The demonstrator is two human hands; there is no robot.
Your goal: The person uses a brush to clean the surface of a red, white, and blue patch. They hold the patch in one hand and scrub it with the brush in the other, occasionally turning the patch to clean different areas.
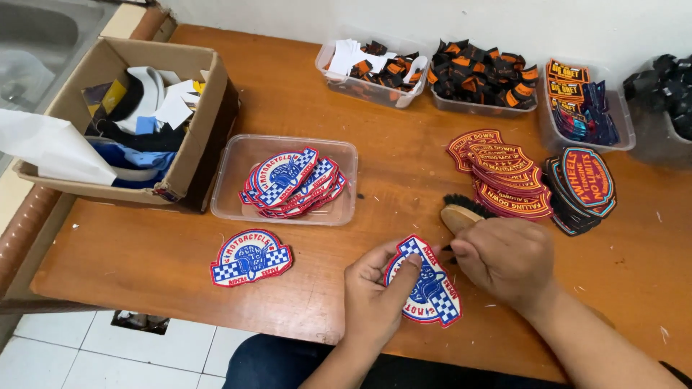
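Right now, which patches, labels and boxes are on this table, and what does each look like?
Patch: under both hands, blue-red-white, chequered.
Loose patch: front left, same kind.
Clear tray: centre, stacked matching patches.
Red-orange patches: right, fanned.
Dark shield patches: far right.
Cardboard box: left, fabric scraps.
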